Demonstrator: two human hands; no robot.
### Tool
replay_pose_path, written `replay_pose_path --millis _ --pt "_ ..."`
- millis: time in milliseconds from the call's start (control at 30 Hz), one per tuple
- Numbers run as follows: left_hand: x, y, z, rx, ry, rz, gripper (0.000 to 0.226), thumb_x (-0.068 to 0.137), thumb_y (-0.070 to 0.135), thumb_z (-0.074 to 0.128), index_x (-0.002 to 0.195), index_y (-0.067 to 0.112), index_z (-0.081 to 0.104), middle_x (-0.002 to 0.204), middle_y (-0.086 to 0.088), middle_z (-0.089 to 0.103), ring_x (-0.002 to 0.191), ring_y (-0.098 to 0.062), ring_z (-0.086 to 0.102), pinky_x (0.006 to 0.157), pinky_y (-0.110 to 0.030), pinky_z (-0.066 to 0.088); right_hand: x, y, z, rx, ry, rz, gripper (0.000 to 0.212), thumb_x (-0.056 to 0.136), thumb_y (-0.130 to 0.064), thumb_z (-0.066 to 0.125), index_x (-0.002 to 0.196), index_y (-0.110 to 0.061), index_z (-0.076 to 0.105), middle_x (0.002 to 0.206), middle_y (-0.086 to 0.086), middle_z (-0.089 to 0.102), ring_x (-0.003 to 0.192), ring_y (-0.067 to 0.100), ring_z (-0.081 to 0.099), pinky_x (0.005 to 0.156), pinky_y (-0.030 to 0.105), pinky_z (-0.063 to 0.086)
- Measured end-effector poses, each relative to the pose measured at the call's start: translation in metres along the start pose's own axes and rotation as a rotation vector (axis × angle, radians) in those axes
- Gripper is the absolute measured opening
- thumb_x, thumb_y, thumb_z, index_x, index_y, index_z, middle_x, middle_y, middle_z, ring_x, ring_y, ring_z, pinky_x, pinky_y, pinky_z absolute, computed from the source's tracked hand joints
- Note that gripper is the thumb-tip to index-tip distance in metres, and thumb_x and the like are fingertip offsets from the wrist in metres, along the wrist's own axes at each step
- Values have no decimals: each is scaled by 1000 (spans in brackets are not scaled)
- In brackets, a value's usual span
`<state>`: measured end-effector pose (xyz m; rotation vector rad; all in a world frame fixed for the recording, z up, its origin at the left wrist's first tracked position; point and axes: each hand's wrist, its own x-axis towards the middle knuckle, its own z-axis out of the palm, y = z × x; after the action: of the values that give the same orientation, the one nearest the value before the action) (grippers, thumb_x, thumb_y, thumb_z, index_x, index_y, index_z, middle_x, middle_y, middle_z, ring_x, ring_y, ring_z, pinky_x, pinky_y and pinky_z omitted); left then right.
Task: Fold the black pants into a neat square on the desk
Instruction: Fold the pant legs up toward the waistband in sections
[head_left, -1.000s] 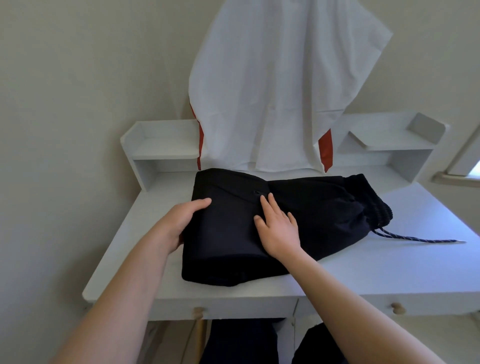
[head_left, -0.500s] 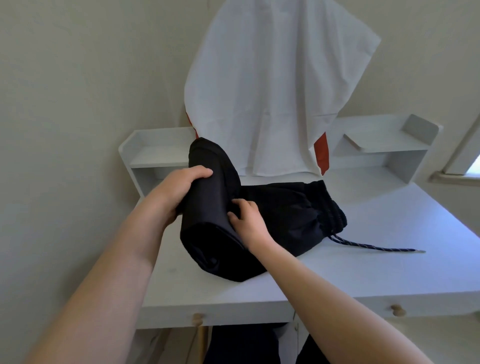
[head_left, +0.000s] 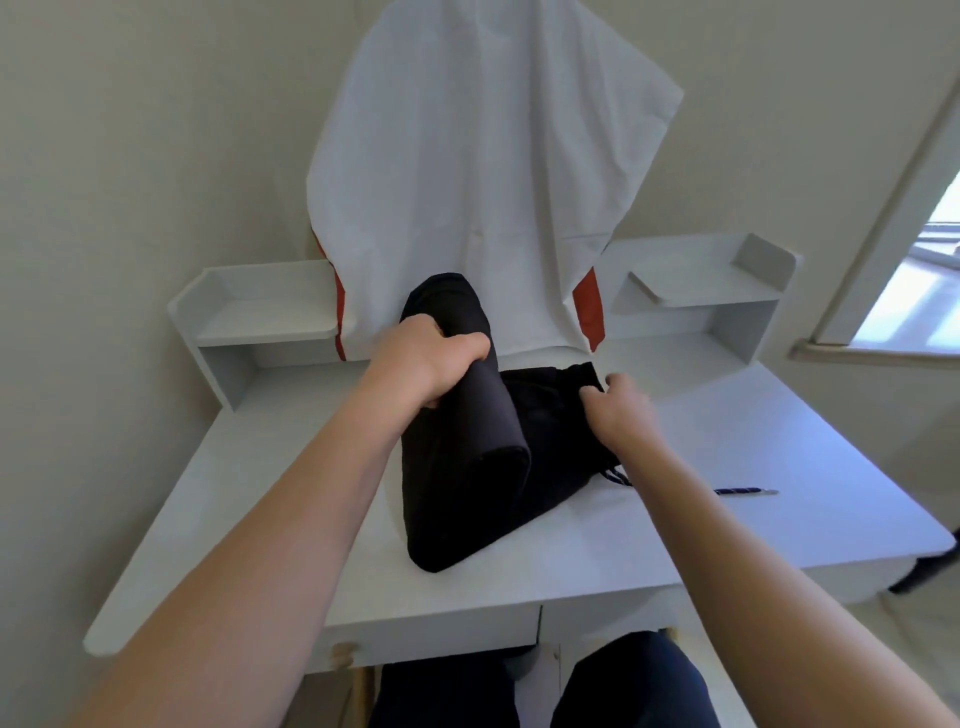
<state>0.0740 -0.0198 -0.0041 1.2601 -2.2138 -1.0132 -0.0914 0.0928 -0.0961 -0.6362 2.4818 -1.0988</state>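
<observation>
Left hand (head_left: 428, 364), centre of frame: your forearm comes in from the lower left, wrist bent, fingers and thumb wrapped tight round the thick folded bundle of the pants (head_left: 467, 499). Firm grip, knuckles up.

Right hand (head_left: 621, 415), just right of centre: your forearm comes in from the lower right. The fingers are curled at the right-hand edge of the pants, by the waistband. You touch the cloth there; whether you pinch it, I cannot tell.

Pants: on the surface (head_left: 753, 519), mid-frame. The bundle in your left hand stands raised. Its long axis runs from the upper centre of the frame down to the lower centre, top end up against the white cloth (head_left: 483, 182), bottom end resting on the surface. The rest lies flat, spread to the right toward your right hand.

The drawstring (head_left: 743, 491) trails off to the right along the surface, partly hidden by your right forearm.
</observation>
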Motion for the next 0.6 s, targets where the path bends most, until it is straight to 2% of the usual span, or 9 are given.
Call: replay_pose_path --millis 100,167,233,267,400,467,500,567,600 --pt "2 8 16 87 9 56 32 69 35 64 59 14 43 52 -1 48 47 -23 52 51 -27 44 3 9 2 116 -57 -14 17 90 -19 40 91 -6 51 83 7 54 85 30 54 61 32 33" --pt "2 14 30 144 13 98 32 69 37 64 59 14 44 54 -2 48 54 -24 52 50 -29 39 0 10 2 141 -59 -32 15 89 -17 38 86 -7 50 76 5 50 78 27 49 56 31 29" --pt "1 21 47 226 11 142 33 70 40 63 62 13 46 57 -6 51 59 -25 53 46 -30 29 -2 11 1 175 -85 -37 17 89 -16 38 85 -7 52 74 6 50 74 25 48 57 31 30" --pt "0 24 56 261 7 161 31 71 40 64 66 12 52 60 -7 53 61 -25 54 45 -30 26 -3 12 1 191 -105 -33 18 90 -15 38 87 -7 53 75 7 51 73 25 48 59 31 32" --pt "-1 29 91 330 -10 221 28 75 36 64 73 12 50 69 0 54 67 -21 52 49 -29 30 -2 16 -2 260 -196 -17 25 90 -12 38 104 -3 57 90 16 59 81 27 53 68 35 38" --pt "-1 27 104 338 -21 231 29 76 36 64 81 12 50 71 1 52 68 -20 51 52 -29 33 -2 21 -4 300 -221 -12 26 91 -11 39 109 -6 57 96 17 61 83 27 55 67 36 42" --pt "0 25 107 327 -35 231 28 76 36 64 81 12 49 71 1 51 65 -18 50 50 -28 32 -2 25 -6 319 -230 -6 29 92 -11 40 116 -8 56 101 14 61 88 27 57 72 37 46" --pt "5 17 109 266 -93 216 26 76 35 63 79 14 48 70 2 52 61 -14 49 48 -28 30 0 36 -12 275 -196 -5 39 94 -11 44 132 -10 48 115 12 59 103 28 58 88 40 49" --pt "8 13 108 209 -130 198 26 75 36 63 79 15 48 69 2 53 60 -14 50 47 -28 31 0 42 -17 209 -152 -21 39 93 -10 46 131 -9 48 117 12 58 104 27 58 87 37 49"
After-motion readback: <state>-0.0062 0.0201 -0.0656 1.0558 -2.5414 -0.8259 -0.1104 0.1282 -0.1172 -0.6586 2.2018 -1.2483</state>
